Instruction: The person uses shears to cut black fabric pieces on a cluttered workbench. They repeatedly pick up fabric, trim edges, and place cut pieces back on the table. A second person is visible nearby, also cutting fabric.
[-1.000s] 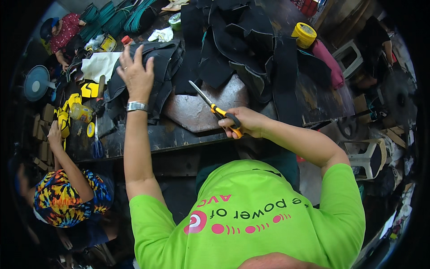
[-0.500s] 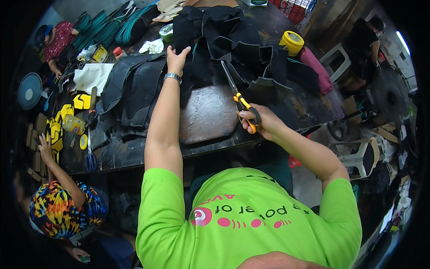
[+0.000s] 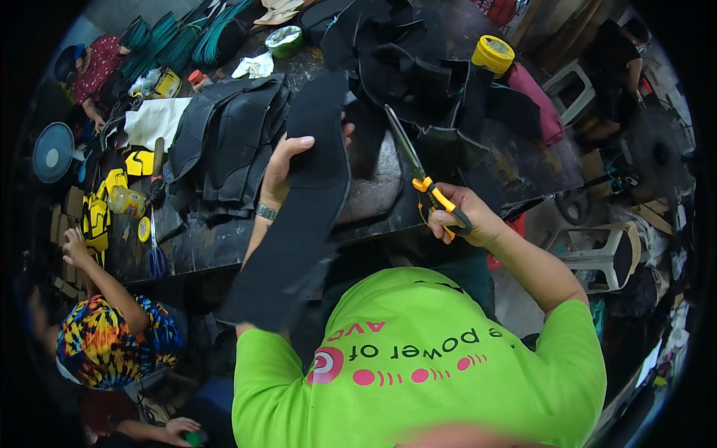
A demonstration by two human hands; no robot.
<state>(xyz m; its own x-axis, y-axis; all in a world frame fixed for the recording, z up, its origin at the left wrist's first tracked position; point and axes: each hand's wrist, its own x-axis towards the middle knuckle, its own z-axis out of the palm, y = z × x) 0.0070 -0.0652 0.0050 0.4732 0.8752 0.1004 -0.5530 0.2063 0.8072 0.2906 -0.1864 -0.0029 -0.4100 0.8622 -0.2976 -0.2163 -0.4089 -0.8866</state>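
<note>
My left hand (image 3: 281, 166) grips a long curved piece of black fabric (image 3: 310, 187), its thumb on the front and fingertips showing past the far edge. The lower end of the piece hangs over the table's front edge, across my left forearm. In my right hand (image 3: 459, 213) are scissors (image 3: 426, 183) with yellow-and-black handles, blades pointing up and to the left. The scissors are apart from the held piece. Behind them lies a heap of black fabric pieces (image 3: 414, 82). A worn brown board (image 3: 377, 187) shows partly between the held piece and the scissors.
Stacked black pieces (image 3: 224, 142) lie left of my left hand. A yellow tub (image 3: 493, 54) and a maroon roll (image 3: 534, 104) stand at the right. Blue-handled scissors (image 3: 156, 257), a jar (image 3: 127, 201) and yellow pieces (image 3: 97, 216) lie left, near a co-worker's hand (image 3: 76, 248).
My left hand has taken a black fabric piece from the heap and drawn it nearer. My right hand with the scissors has shifted slightly right and nearer.
</note>
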